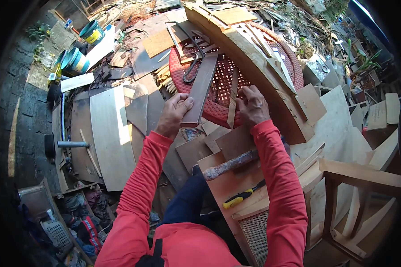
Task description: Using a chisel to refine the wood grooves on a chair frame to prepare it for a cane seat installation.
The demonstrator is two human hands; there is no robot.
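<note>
My left hand [174, 113] grips the near end of a flat dark-brown wooden board [206, 84], thumb on top. The board slants away over a red woven round seat [220, 113]. To its right, my right hand [254, 106] is closed with curled fingers at a narrow wooden strip [232, 100]; its fingertips are partly hidden. A long thick wooden plank [249, 58] leans across the seat just beyond that hand. Beneath my right forearm lie a hammer-like tool with a worn, wrapped handle [229, 165] and a yellow-and-black handled tool [238, 199].
A bent dark metal bar [198, 49] rests on the seat's left side. Pale curved panels [111, 131] lean at the left, near green buckets [78, 62]. A wooden chair frame [343, 173] stands at the lower right. Wood scraps cover the ground behind.
</note>
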